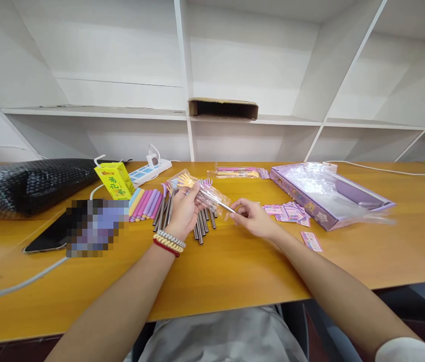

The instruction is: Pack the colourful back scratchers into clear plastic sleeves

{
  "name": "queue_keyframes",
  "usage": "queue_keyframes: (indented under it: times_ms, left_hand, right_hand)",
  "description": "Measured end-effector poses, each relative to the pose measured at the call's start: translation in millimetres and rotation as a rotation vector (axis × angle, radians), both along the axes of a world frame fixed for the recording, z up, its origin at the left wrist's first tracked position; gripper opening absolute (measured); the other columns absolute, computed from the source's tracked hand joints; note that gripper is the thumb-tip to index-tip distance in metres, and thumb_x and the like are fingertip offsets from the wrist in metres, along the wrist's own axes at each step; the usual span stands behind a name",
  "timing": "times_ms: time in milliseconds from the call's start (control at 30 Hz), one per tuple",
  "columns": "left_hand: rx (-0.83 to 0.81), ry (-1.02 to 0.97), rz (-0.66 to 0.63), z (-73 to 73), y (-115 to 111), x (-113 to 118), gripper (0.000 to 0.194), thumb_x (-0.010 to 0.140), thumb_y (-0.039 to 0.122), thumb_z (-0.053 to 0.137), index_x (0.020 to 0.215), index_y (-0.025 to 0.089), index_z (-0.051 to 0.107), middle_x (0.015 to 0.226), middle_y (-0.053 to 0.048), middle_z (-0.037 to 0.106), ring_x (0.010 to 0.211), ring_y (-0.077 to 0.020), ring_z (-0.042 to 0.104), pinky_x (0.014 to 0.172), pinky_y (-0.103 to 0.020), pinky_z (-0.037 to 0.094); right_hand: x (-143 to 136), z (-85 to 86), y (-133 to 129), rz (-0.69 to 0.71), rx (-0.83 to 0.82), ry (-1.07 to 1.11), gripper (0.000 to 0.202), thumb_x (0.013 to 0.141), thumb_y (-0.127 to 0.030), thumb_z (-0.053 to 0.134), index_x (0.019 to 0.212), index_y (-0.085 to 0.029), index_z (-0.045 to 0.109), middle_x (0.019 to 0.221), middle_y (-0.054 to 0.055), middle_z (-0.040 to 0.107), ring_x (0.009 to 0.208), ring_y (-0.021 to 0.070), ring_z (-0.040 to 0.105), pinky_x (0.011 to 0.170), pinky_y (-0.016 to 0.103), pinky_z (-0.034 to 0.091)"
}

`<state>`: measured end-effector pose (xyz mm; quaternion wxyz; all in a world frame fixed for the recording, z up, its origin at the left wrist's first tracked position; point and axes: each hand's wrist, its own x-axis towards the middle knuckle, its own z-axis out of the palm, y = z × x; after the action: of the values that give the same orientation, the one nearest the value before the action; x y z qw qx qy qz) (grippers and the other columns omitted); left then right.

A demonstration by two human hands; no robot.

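Observation:
My left hand [187,208] is closed around a back scratcher [186,179] with a yellow hand-shaped head and a metal rod. Clear plastic wrap [216,195] surrounds part of it. At the rod's lower end, my right hand [252,216] pinches the tip between thumb and fingers. Under and beside my left hand lie several metal rods [200,231] with purple hand-shaped heads, partly hidden by it. To their left sits a row of yellow, pink, purple and blue foam-like handles [146,203].
An open purple box [321,213] with plastic film lies right, near small printed cards [291,213]. Packaged pieces [237,172] lie behind my hands. Left are a yellow drink carton [116,181], a power strip [152,172], a phone [52,231] and a black bubble-wrapped parcel [35,183].

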<state>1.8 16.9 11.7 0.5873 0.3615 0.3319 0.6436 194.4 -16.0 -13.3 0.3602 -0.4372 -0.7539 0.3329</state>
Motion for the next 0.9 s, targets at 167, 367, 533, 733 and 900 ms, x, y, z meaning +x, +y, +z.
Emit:
queue_keyframes:
  times_ms: [167, 367, 533, 733, 900]
  left_hand:
    - [0.033, -0.07, 0.067, 4.4, 4.5, -6.4, 0.022, 0.069, 0.025, 0.069, 0.082, 0.015, 0.055, 0.076, -0.004, 0.064, 0.067, -0.0158, 0.064, 0.061, -0.03, 0.054]
    - [0.097, -0.166, 0.204, 10.1, 13.6, -18.2, 0.019, 0.067, 0.017, 0.066, 0.081, 0.017, 0.052, 0.081, -0.005, 0.066, 0.074, -0.0181, 0.065, 0.064, -0.031, 0.054]
    - [0.087, -0.173, 0.298, 24.0, 18.2, -34.1, 0.016, 0.07, 0.013, 0.061, 0.081, 0.019, 0.052, 0.078, -0.001, 0.066, 0.071, -0.0167, 0.066, 0.063, -0.03, 0.053]
    - [0.122, -0.017, 0.084, 44.8, 12.5, -23.2, 0.012, 0.069, 0.011, 0.063, 0.078, 0.016, 0.056, 0.071, -0.002, 0.064, 0.055, -0.0114, 0.06, 0.053, -0.024, 0.048]
    - [0.28, 0.478, -0.735, 61.9, -11.5, 23.3, 0.012, 0.063, 0.011, 0.069, 0.074, 0.014, 0.064, 0.072, -0.009, 0.066, 0.061, -0.0186, 0.063, 0.059, -0.032, 0.05]
  right_hand:
    - [2.8, 8.8, 0.1, -0.042, 0.055, -0.089, 0.023, 0.087, -0.038, 0.041, 0.078, -0.018, 0.049, 0.063, -0.004, 0.043, 0.057, 0.0091, 0.038, 0.054, 0.022, 0.029]
    - [11.7, 13.5, 4.0, -0.176, 0.208, -0.299, 0.035, 0.088, -0.043, 0.038, 0.064, -0.018, 0.042, 0.056, -0.003, 0.04, 0.053, 0.0093, 0.036, 0.054, 0.024, 0.025]
    - [32.5, 13.6, 14.3, -0.29, 0.272, -0.226, 0.052, 0.081, -0.059, 0.044, 0.051, -0.018, 0.032, 0.049, -0.003, 0.026, 0.048, 0.0079, 0.025, 0.049, 0.026, 0.019]
    - [52.5, 9.9, 37.6, -0.503, 0.018, 0.526, 0.056, 0.075, -0.071, 0.041, 0.056, -0.022, 0.021, 0.048, -0.006, 0.017, 0.041, 0.0077, 0.018, 0.041, 0.026, 0.015]
    - [53.0, 9.8, 43.5, -0.439, -0.056, 0.845, 0.052, 0.077, -0.069, 0.04, 0.06, -0.022, 0.027, 0.048, -0.007, 0.02, 0.039, 0.0073, 0.023, 0.038, 0.023, 0.019]
